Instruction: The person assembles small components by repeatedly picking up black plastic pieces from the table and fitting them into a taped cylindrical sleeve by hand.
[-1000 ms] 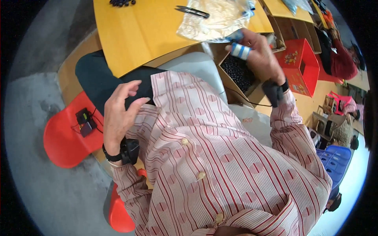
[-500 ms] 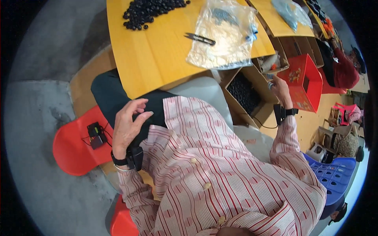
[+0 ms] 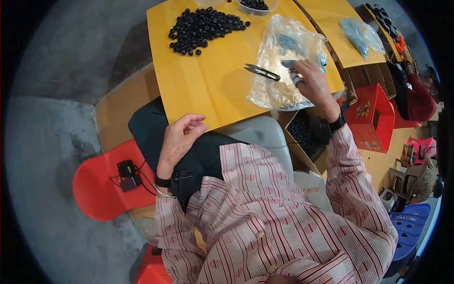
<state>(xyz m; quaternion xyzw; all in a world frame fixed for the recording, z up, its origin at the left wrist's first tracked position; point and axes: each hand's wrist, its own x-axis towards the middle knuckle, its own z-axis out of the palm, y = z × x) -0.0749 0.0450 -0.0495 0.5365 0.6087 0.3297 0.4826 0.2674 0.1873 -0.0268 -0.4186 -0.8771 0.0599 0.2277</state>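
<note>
My left hand (image 3: 182, 142) hangs in front of the table edge above my dark trousers, loosely curved and holding nothing visible. My right hand (image 3: 312, 85) reaches over a clear plastic bag (image 3: 265, 97) on the yellow table, fingers bent but apart. Blue-grey and whitish coverings show on its fingers; I see no held object. Small grey-blue pieces (image 3: 289, 43) show within the bag. Black thread snips (image 3: 262, 72) rest on the bag's left side, pointing left. Further left lies a spread pile of black bead-like parts (image 3: 201, 28).
A clear tub (image 3: 257, 10) of black parts stands at the table's far edge. Below its right side is a cardboard box (image 3: 295, 154) with black pieces, beside a red box (image 3: 371, 116). A red stool (image 3: 101, 182) carries a small black device. Another person (image 3: 418, 99) sits far right.
My right hand has moved from beside the cardboard box up and left over the plastic bag. My left hand's thumb and fingers have come closer together. The whole view has shifted.
</note>
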